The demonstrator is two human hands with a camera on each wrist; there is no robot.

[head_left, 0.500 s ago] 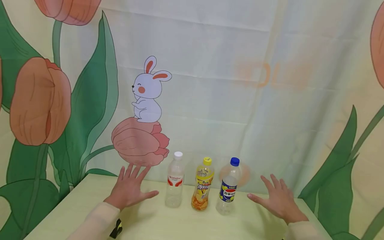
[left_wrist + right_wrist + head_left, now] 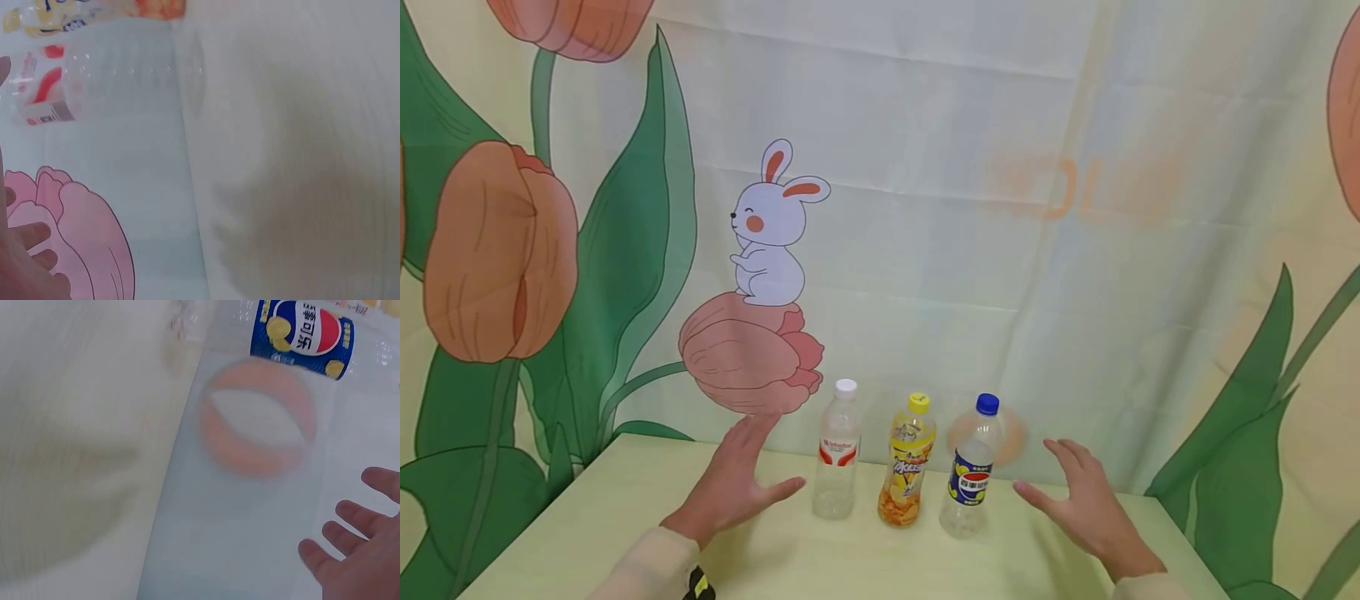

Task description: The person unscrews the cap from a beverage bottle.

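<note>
Untouched, the white-capped bottle [image 2: 837, 487], the yellow-capped bottle [image 2: 907, 471] and the blue-capped bottle [image 2: 971, 482] are lined up left to right on the table [image 2: 850, 575], all stood upright, gaps left between them. And here's the change: fingers that were fanned out half a second ago have been drawn together on both sides, the palms turned inward, the thumbs brought slightly nearer the row. For the work at the row, that can be judged a closer framing from both flanks and nothing more; no grip has been taken, no bottle shifted.

Now the look of them: on the first, see-through walls are wrapped by a red-and-white label; on the second, yellow is worn above and orange-brown is shown low down; on the third, a blue label is printed with lemons. Whether any drink is held inside cannot be told.

Out to the flanks! The left hand [image 2: 733, 479] is held wide, nothing in it, its thumb stretched out just beside the white-capped bottle; the right hand [image 2: 1086, 500] is held wide and bare too, near the blue-capped bottle. Shadows are thrown on the table by both. Behind it all, a cloth [image 2: 917, 275] is hung, decorated with a rabbit [image 2: 772, 271] and tulips [image 2: 501, 254]
</note>
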